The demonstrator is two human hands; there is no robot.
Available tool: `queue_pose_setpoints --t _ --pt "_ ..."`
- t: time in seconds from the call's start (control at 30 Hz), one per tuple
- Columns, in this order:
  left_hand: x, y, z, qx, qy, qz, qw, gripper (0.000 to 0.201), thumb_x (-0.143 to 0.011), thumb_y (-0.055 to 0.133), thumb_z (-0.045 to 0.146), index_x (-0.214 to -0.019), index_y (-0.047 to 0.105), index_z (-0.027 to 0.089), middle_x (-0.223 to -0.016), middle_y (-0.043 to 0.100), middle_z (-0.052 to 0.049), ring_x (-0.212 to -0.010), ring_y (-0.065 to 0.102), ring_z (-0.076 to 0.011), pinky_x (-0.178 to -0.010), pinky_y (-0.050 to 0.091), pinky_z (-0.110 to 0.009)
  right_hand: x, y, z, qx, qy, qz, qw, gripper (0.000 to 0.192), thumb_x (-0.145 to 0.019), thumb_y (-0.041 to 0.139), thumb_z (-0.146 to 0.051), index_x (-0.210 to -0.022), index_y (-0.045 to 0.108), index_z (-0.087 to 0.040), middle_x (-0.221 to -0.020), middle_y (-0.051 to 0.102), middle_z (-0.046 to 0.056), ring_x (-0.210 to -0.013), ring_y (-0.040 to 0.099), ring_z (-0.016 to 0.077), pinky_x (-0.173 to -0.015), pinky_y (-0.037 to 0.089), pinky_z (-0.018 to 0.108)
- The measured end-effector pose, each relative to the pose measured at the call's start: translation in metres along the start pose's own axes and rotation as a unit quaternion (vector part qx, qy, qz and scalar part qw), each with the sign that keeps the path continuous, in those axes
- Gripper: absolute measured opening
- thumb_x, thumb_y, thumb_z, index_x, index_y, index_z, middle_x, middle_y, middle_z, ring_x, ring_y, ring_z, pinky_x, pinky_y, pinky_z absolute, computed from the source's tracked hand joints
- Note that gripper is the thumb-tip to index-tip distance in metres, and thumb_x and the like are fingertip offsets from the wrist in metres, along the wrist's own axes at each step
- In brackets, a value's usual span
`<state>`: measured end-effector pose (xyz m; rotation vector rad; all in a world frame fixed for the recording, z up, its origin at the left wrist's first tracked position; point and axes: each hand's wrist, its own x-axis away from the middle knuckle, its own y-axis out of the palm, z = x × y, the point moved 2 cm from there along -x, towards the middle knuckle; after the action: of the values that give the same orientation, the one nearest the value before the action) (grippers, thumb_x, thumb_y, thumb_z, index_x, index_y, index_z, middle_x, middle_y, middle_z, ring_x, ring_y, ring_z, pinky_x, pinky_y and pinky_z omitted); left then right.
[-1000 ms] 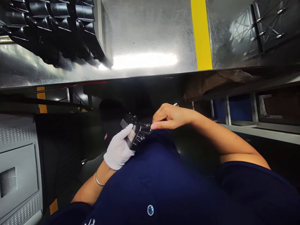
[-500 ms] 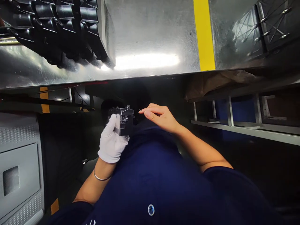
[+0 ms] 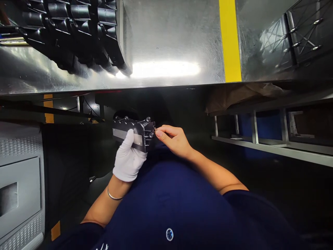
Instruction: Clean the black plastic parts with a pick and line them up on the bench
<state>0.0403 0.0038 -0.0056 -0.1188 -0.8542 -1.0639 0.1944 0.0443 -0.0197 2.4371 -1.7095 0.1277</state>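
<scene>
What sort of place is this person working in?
Probably a factory or workshop station: there's a metal bench marked with a yellow stripe, a group of black parts on it, and a smaller black piece in the white-gloved left hand.

- A white glove (image 3: 127, 165) is covering the left hand (image 3: 130, 158) at the grip.
- The right hand (image 3: 174, 140) is showing bare beside it.
- A thin silvery bangle (image 3: 113, 197) is sitting behind the grip.
- A navy short-sleeved shirt (image 3: 179, 194) is spreading below, bearing a pale-rimmed blue oval (image 3: 169, 234) and white marking (image 3: 102, 247).
</scene>
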Motion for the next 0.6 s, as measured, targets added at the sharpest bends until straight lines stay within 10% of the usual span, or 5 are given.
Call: queue_pose_setpoints --t 0.37,0.6 --pt "0.004 0.006 -0.005 0.015 -0.084 0.021 0.996 0.023 -0.090 0.052 0.032 -0.081 0.070 0.022 -0.108 0.073 -0.006 -0.133 0.047 -0.0211 -0.089 0.057 -0.027 0.011 0.017 0.025 -0.085 0.016 0.173 0.981 0.043 -0.084 0.057 -0.060 -0.082 0.064 -0.018 -0.059 0.045 -0.005 -0.050 0.036 0.0066 -0.046 0.033 0.021" --pt "0.007 0.009 0.004 0.064 -0.095 0.027 0.993 0.026 -0.090 0.046 0.019 -0.076 0.069 0.021 -0.101 0.074 -0.006 -0.130 0.051 -0.0173 -0.099 0.050 -0.024 0.007 -0.015 0.002 0.140 -0.186 0.044 0.971 0.031 -0.094 0.052 -0.038 -0.084 0.070 -0.016 -0.064 0.059 0.001 -0.056 0.050 0.0097 -0.054 0.043 0.024"
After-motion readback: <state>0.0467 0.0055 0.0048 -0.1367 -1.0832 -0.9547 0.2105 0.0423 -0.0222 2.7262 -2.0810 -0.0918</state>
